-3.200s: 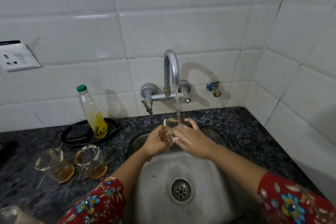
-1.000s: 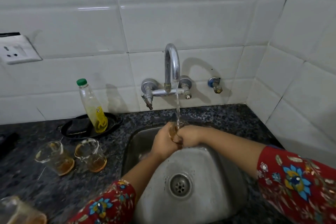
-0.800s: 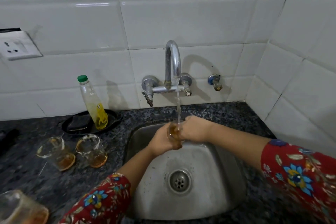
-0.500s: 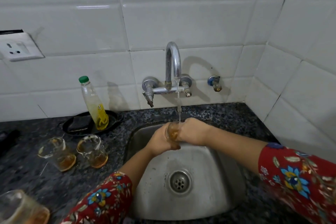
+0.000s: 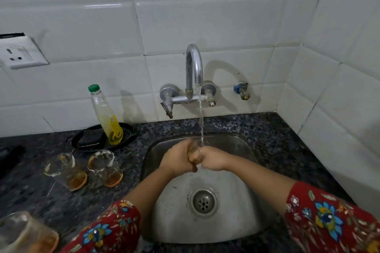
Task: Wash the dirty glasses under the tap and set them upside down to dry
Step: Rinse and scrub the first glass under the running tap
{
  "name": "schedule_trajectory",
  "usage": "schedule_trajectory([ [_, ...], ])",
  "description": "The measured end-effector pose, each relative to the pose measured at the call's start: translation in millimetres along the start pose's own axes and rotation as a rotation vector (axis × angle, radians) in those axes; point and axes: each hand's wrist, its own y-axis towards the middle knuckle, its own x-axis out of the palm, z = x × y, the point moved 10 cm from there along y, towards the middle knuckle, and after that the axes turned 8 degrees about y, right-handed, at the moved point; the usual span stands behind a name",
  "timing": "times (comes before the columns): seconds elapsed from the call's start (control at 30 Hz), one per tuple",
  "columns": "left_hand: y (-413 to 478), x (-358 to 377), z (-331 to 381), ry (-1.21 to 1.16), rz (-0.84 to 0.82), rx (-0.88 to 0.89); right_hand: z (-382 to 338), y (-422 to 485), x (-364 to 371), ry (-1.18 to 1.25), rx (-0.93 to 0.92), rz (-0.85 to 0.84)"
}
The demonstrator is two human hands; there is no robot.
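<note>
You are holding a glass point(image 5: 192, 152) between both hands over the far part of the sink point(image 5: 148, 162), right under the tap point(image 5: 194, 68). Your left hand point(image 5: 177, 160) is wrapping its fingers round the glass's left side, and your right hand point(image 5: 214, 161) is curling tight against its right side, so only a brownish strip of glass is showing between them; I cannot tell whether it is upright or tilted. Water point(image 5: 201, 117) is running from the spout in a thin stream and landing at the glass's far right edge, just by your right knuckles. Nearer to you, the drain point(image 5: 203, 202) is lying open in the basin floor. On the dark counter point(image 5: 267, 139) left of the sink, a left glass point(image 5: 65, 170) and a right glass point(image 5: 106, 167) are standing rim up close beside each other, each showing brown residue at its base. A near glass point(image 5: 26, 234), also brown at the bottom, is sitting at the near left corner, partly cut off by the frame. Beyond the pair, a black dish point(image 5: 128, 132) is carrying a dark pad point(image 5: 90, 137) and a green-capped bottle point(image 5: 107, 117) of yellow liquid. A socket point(image 5: 20, 51) is sitting on the tiled wall far left, and a small valve point(image 5: 241, 90) is sticking out to the right of the tap.
</note>
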Motion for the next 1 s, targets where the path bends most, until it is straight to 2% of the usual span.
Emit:
schedule_trajectory([
  [0.07,-5,-2,-4,0.283,-0.039,0.000,14,-3,7,0.459,0.097,0.012],
  [0.17,-12,-5,-6,0.719,-0.114,0.051,39,-5,34,0.862,0.273,-0.042],
  [0.27,-12,-7,-9,1.004,-0.159,0.066,54,-7,59,1.123,0.391,-0.086],
  [0.37,-13,-10,-8,1.071,-0.177,0.049,52,-11,62,1.207,0.396,-0.046],
  [0.43,-11,-9,-15,0.920,-0.214,-0.015,45,-8,45,1.136,0.284,0.081],
  [0.47,-9,-10,-18,0.768,-0.226,-0.060,39,-7,33,1.050,0.180,0.175],
  [0.5,-6,-6,-21,0.561,-0.240,-0.102,30,-7,19,0.923,0.061,0.265],
  [0.57,-3,11,-22,0.054,-0.292,-0.164,8,-11,-7,0.476,-0.215,0.399],
  [0.6,-2,21,-18,-0.181,-0.319,-0.177,-3,-11,-11,0.206,-0.354,0.383],
  [0.67,5,31,-11,-0.429,-0.301,-0.126,-15,-6,0,-0.392,-0.515,0.167],
  [0.73,15,33,-5,-0.446,-0.236,-0.011,-9,-3,6,-0.916,-0.587,-0.053],
  [0.8,22,35,-3,-0.432,-0.192,0.044,-6,0,3,-1.195,-0.610,-0.139],
  [0.87,26,32,2,-0.464,-0.076,0.070,-7,9,-4,-1.181,-0.515,-0.087],
  [0.93,22,19,7,-0.395,0.137,0.074,1,22,-5,-0.948,-0.295,-0.034],
  [1.0,14,8,10,-0.386,0.248,0.088,8,27,-3,-0.779,-0.158,-0.040],
])
